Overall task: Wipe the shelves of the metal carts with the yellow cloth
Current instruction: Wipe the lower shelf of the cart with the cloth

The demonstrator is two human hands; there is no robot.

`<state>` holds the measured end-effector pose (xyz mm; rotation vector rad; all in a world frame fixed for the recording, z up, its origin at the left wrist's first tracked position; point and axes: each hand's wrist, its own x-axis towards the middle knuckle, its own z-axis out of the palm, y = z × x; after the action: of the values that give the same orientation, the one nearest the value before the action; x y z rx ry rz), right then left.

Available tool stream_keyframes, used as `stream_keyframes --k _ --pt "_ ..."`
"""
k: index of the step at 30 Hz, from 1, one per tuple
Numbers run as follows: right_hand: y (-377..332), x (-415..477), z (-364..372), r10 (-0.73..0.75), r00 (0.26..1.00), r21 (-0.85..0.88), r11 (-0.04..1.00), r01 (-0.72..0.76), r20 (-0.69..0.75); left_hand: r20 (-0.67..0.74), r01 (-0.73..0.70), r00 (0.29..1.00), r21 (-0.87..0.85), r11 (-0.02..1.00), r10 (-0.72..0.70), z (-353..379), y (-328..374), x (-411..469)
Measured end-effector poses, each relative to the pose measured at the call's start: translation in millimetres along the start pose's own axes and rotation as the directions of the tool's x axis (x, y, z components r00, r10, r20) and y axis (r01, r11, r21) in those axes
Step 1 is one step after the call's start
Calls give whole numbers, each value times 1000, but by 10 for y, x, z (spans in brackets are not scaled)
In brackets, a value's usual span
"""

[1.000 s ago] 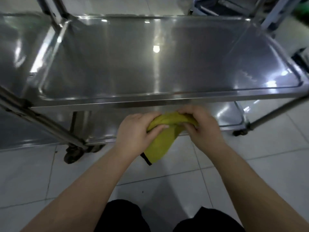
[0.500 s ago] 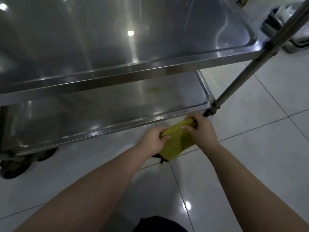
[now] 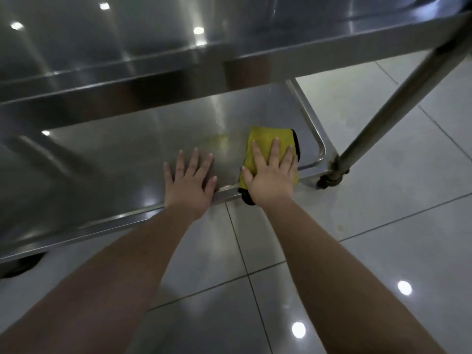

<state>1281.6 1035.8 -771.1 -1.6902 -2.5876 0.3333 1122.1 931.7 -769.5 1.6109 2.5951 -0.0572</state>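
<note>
**Cloth down, wipe under way.** The yellow cloth [image 3: 267, 139], bunched in the air between both hands half a second ago, now lies folded flat at the right end of the lower shelf [image 3: 115, 159] of the metal cart [image 3: 178, 80]. The right hand [image 3: 272, 175] lies on top of it, palm down, fingers straight and spread, pressing it to the steel. The near end of the cloth hangs over the shelf's front lip. The left hand [image 3: 189, 180] has let go and rests just beside the cloth without touching it. It lies flat on the bare shelf, fingers spread, its heel at the front lip. The view has also come in closer to the lower shelf, which now fills the middle of the picture.

The cloth is a soft, napped rectangle with a black bound edge [image 3: 296, 146] along its right side and at its near corner. Both shelves are smooth stainless-steel trays with a raised rim and rounded corners. The lower one carries a faint yellowish patch just left of the cloth, and the upper shelf [image 3: 102, 34] throws back round points of ceiling light. A round metal post [image 3: 398, 98] runs aslant from the upper right down to the lower shelf's right corner, where a dark castor [image 3: 330, 178] sits on the floor [image 3: 396, 200]. The floor is glossy pale tile with thin dark grout lines, and it mirrors the lamps too.
</note>
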Motion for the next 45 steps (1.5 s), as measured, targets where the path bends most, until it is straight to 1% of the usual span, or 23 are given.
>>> stream_keyframes --k 3,6,9,10,12,14,15,17,18,20,23,25,26,28,29,31,34,36,38,40,41,43,45 --pt "500 365 -113 -48 999 -92 995 47 -11 -56 -26 998 -21 999 25 51 -16 10" --pt "928 689 -293 67 997 -66 996 -64 36 -53 -17 998 -49 999 14 44 0 33" --pt "658 802 -255 155 988 -68 986 -155 -7 -61 -17 998 -63 998 13 40 46 39" --pt "400 817 -217 123 992 -80 989 -123 3 -74 -15 997 -85 996 9 37 58 36" --pt "-256 769 -100 -79 996 -64 995 81 44 -106 3 994 -164 986 -20 28 49 39" --pt "-894 600 40 -362 931 3 932 362 54 -125 86 984 -284 955 -126 14 4 51" --pt "-1090 508 81 -453 889 37 891 452 71 -128 157 969 -340 927 -211 8 -13 50" --pt "-1192 474 96 -537 838 79 843 532 91 -145 263 934 -344 901 -327 7 -39 14" --pt "-1097 544 82 -551 830 62 834 548 87 -150 280 931 -297 913 -334 8 -41 2" --pt "-695 798 23 -509 859 -28 859 511 54 -119 278 945 -202 939 -305 14 -40 7" --pt "269 1177 -162 -230 973 -75 971 228 -11 -73 262 960 -91 961 -269 52 -25 53" --pt "740 1207 -262 -49 999 6 999 49 -23 -62 250 965 -54 967 -253 67 -13 66" --pt "799 1179 -276 2 1000 22 1000 -2 -27 -60 247 967 -47 968 -249 70 -4 66" --pt "580 1046 -233 23 999 -6 1000 -23 -24 -68 249 965 -56 967 -252 69 10 65" --pt "379 941 -196 -12 1000 -19 1000 12 -8 -80 253 963 -77 964 -259 65 8 66" --pt "-82 622 -85 -190 982 -41 981 191 24 -120 265 952 -137 955 -281 55 -10 55" --pt "-511 56 89 -497 867 -14 867 498 36 -160 262 941 -206 943 -297 52 -37 20" --pt "-369 27 55 -557 831 -16 830 557 13 -164 265 940 -202 943 -299 65 -48 9" --pt "39 258 8 -490 872 -97 867 488 3 -159 273 940 -187 944 -304 79 -54 19" --pt "569 517 -91 -310 951 -148 940 307 4 -153 277 940 -175 945 -304 93 -50 49" --pt "798 584 -149 -200 980 -129 972 197 -4 -147 276 943 -167 947 -300 93 -42 59" --pt "1016 573 -226 -29 999 -35 999 28 -41 -135 261 950 -154 953 -283 96 -25 57" --pt "868 475 -215 43 998 -33 998 -44 -46 -142 238 955 -152 959 -260 99 -19 45"
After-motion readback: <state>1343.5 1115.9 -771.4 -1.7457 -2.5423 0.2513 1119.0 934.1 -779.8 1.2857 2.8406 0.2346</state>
